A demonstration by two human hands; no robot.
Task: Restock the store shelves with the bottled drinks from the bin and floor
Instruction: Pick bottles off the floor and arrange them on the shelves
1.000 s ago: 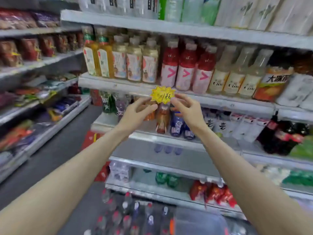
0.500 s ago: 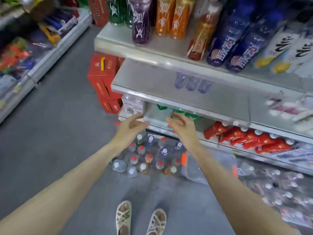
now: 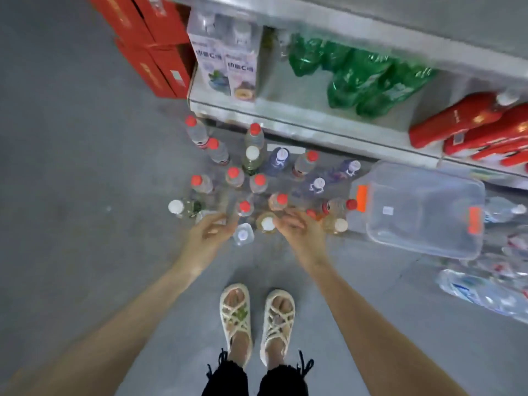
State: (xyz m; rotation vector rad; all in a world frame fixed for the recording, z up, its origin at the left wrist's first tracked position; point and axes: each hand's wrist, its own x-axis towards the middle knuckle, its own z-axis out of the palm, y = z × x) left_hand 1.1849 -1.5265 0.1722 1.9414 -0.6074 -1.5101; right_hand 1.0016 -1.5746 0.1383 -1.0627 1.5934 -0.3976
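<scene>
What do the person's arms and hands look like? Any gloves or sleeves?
Neither. Both forearms are bare to the picture's edge, and the left hand and right hand are ungloved. No watch, bracelet or ring shows, though the picture is slightly blurred.

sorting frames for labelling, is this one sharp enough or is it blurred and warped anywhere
Head view: motion blur smears the green bottles and shelf edge; left hand, right hand and floor bottles look soft, caps readable; sandals sharpest; wide-angle bending at the edges; flat light, no harsh glare.
</scene>
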